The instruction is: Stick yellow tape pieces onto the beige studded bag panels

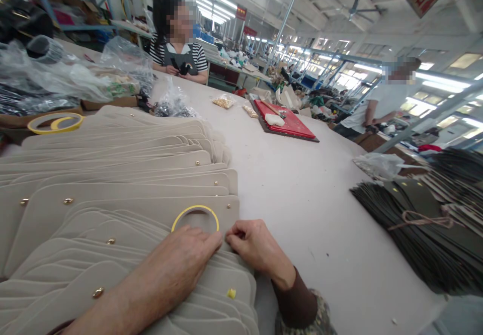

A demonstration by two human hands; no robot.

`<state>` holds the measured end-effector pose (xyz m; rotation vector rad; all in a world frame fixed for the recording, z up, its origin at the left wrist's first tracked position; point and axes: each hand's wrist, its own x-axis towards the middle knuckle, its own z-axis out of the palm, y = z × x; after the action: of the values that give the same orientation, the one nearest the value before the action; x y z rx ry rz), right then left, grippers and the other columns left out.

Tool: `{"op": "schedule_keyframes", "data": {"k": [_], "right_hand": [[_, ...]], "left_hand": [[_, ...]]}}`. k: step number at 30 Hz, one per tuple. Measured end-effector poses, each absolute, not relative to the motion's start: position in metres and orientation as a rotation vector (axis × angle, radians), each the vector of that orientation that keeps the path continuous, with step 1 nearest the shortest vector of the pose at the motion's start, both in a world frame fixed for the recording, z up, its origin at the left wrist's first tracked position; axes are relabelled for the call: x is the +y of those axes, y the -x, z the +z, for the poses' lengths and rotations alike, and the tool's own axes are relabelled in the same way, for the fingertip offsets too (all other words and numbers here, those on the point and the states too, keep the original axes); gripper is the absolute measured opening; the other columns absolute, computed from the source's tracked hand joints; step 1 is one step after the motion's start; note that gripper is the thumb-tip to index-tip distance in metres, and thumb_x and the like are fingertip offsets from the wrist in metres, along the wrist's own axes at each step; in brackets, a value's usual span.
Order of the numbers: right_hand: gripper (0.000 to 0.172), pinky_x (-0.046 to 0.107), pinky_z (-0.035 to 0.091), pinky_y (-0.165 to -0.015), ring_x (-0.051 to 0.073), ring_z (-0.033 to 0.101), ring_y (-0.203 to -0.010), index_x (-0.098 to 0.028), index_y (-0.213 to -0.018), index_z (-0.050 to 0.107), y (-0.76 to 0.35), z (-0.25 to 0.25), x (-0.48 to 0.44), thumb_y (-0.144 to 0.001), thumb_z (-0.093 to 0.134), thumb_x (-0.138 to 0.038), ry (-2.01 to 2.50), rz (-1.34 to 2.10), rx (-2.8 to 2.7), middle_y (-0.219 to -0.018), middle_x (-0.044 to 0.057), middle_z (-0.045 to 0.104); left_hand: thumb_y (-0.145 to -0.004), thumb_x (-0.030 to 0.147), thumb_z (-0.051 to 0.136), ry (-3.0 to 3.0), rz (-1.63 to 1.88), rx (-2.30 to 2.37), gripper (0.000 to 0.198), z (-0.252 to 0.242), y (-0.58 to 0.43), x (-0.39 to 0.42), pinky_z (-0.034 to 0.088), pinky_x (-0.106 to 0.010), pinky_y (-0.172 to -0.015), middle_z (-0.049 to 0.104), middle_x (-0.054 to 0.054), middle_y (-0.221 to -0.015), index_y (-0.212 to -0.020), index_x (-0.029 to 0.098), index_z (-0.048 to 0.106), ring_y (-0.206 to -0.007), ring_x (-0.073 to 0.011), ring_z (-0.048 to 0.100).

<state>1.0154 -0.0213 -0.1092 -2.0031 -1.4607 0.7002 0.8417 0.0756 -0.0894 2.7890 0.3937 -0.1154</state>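
Several beige leather panels with small gold studs lie fanned in overlapping rows over the left of the white table. A yellow tape ring rests on the nearest panel. My left hand lies on that panel just below the ring, fingers curled down onto it. My right hand sits beside it, thumb and fingers pinched at the panel's right edge. What the pinch holds is too small to make out. A small yellow scrap lies on a lower panel.
A second yellow tape roll and clear plastic bags sit at the back left. A red cutting mat lies mid-table. Dark panel stacks fill the right. A person in a striped top sits opposite; another person stands at right.
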Motion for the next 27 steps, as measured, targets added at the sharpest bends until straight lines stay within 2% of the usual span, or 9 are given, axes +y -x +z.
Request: {"op": "schedule_keyframes", "data": {"k": [2,5,8,10,14,17,22,25,27], "right_hand": [[0.012,0.022,0.039,-0.056,0.012,0.058,-0.056,-0.018,-0.081,0.073,-1.016,-0.109,-0.023,-0.076,0.064,-0.012,2.025,0.666,-1.464,-0.06,-0.001,0.068],[0.027,0.021,0.039,-0.05,0.012,0.056,-0.047,-0.017,-0.105,0.067,-1.022,-0.109,-0.029,-0.078,0.067,-0.018,2.014,0.741,-1.282,-0.054,-0.005,0.062],[0.008,0.021,0.042,-0.051,0.012,0.058,-0.05,-0.016,-0.087,0.069,-1.026,-0.109,-0.037,-0.081,0.064,-0.018,1.942,0.781,-1.18,-0.057,-0.003,0.064],[0.009,0.021,0.045,-0.057,0.013,0.063,-0.059,-0.016,-0.075,0.071,-1.025,-0.109,-0.041,-0.08,0.065,-0.016,1.91,0.728,-1.25,-0.065,0.0,0.07],[0.011,0.024,0.047,-0.067,0.015,0.067,-0.068,-0.02,-0.077,0.077,-1.017,-0.114,-0.039,-0.081,0.067,-0.017,1.937,0.601,-1.412,-0.075,0.002,0.076],[0.012,0.025,0.046,-0.067,0.016,0.066,-0.067,-0.021,-0.076,0.078,-1.011,-0.118,-0.033,-0.081,0.067,-0.019,2.0,0.515,-1.472,-0.074,0.003,0.076],[0.012,0.022,0.041,-0.058,0.012,0.06,-0.059,-0.019,-0.073,0.077,-1.012,-0.118,-0.028,-0.079,0.067,-0.019,2.058,0.588,-1.421,-0.066,-0.001,0.071],[0.031,0.022,0.029,-0.047,0.008,0.045,-0.046,-0.016,-0.056,0.07,-1.016,-0.113,-0.031,-0.083,0.065,-0.03,2.028,0.779,-1.488,-0.047,-0.005,0.054],[0.038,0.022,0.028,-0.045,0.008,0.041,-0.045,-0.015,-0.052,0.066,-1.017,-0.109,-0.031,-0.086,0.063,-0.031,1.952,0.76,-1.51,-0.046,-0.005,0.05]], "left_hand": [[-0.085,0.004,0.037,-2.78,-0.118,0.398,0.027,-0.089,-0.842,0.076,0.047,-0.04,-0.075,0.069,-0.005,-0.086,-0.088,0.022,0.057,-0.08,-0.026,0.064],[-0.087,0.005,0.036,-2.782,-0.107,0.4,0.026,-0.088,-0.84,0.075,0.046,-0.039,-0.073,0.069,-0.005,-0.086,-0.088,0.022,0.056,-0.08,-0.0258,0.064],[-0.087,0.005,0.037,-2.779,-0.073,0.404,0.026,-0.088,-0.838,0.075,0.046,-0.037,-0.072,0.07,-0.005,-0.086,-0.088,0.022,0.056,-0.08,-0.0252,0.065],[-0.087,0.005,0.038,-2.768,-0.066,0.408,0.026,-0.088,-0.838,0.075,0.045,-0.035,-0.071,0.07,-0.005,-0.086,-0.089,0.022,0.057,-0.08,-0.0247,0.065],[-0.087,0.005,0.039,-2.726,-0.055,0.419,0.025,-0.088,-0.838,0.075,0.047,-0.034,-0.072,0.07,-0.005,-0.086,-0.09,0.022,0.058,-0.08,-0.0231,0.066],[-0.087,0.004,0.039,-2.7,0.029,0.421,0.026,-0.091,-0.837,0.076,0.05,-0.034,-0.073,0.069,-0.004,-0.088,-0.089,0.021,0.058,-0.081,-0.022,0.065],[-0.09,0.006,0.036,-2.736,0.412,0.442,0.029,-0.094,-0.832,0.083,0.054,-0.033,-0.074,0.069,-0.005,-0.087,-0.095,0.02,0.061,-0.082,-0.0213,0.066],[-0.095,0.011,0.037,-2.688,0.712,0.377,0.028,-0.095,-0.828,0.088,0.055,-0.026,-0.075,0.073,-0.005,-0.096,-0.11,0.019,0.06,-0.085,-0.0175,0.069],[-0.097,0.015,0.04,-2.652,0.833,0.317,0.026,-0.096,-0.826,0.089,0.055,-0.021,-0.077,0.075,-0.004,-0.099,-0.116,0.018,0.058,-0.086,-0.0146,0.071]]}}
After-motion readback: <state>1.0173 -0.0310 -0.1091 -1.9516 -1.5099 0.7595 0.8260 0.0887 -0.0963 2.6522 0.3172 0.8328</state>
